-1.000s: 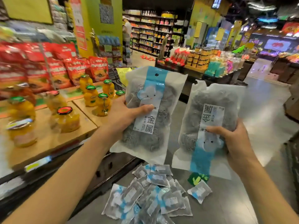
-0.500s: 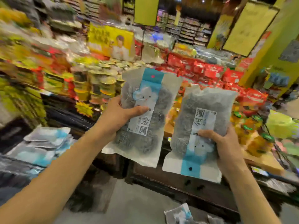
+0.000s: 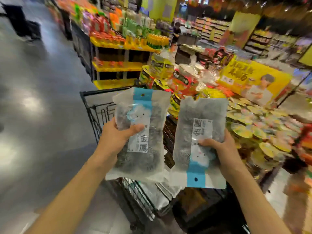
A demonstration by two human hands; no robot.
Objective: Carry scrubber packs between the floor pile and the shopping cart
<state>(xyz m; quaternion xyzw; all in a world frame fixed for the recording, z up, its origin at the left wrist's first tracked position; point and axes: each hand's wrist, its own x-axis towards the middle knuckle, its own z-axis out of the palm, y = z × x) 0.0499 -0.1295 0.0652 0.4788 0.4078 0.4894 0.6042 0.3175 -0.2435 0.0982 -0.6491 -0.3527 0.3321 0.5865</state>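
Observation:
My left hand point(image 3: 116, 134) grips a clear packet of grey steel-wool scourers point(image 3: 143, 154) with a blue strip at its top, thumb across the white label. My right hand point(image 3: 222, 149) grips a second, like packet point(image 3: 199, 132) held upside down, its blue strip at the bottom. Both packets hang side by side above a black wire shopping cart point(image 3: 94, 112). More such packets point(image 3: 155, 195) lie inside the cart below my hands.
A grey shiny floor point(image 3: 38, 115) spreads to the left. A yellow shelf unit point(image 3: 118, 68) stands behind the cart. A low display of colourful packets and lidded goods point(image 3: 253, 125) with a yellow poster point(image 3: 249, 80) fills the right. A person point(image 3: 176, 32) is far back.
My view has swung left from the shelves of red bags and jars to the cart and aisle. Both hands keep the same hold on their packets, now over the cart.

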